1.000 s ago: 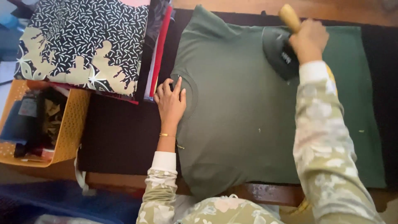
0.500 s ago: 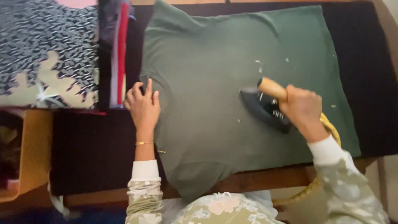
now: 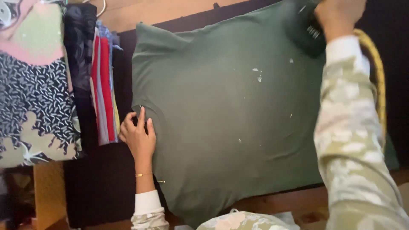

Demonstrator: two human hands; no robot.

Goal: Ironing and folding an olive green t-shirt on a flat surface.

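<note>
While the left hand (image 3: 138, 138) lies flat with fingers spread, pinning the left edge of the green T-shirt (image 3: 221, 123) at nine o'clock, the right hand (image 3: 338, 17) is closed around the handle of the dark iron (image 3: 304, 27) up at one o'clock. That shirt lies spread over the dark ironing cloth (image 3: 98, 187), beside folded striped clothes (image 3: 102, 93). Ironing well likely means keeping the fabric taut under the flat palm, gliding steadily, and keeping the yellow cord (image 3: 375, 76) off the shirt.
</note>
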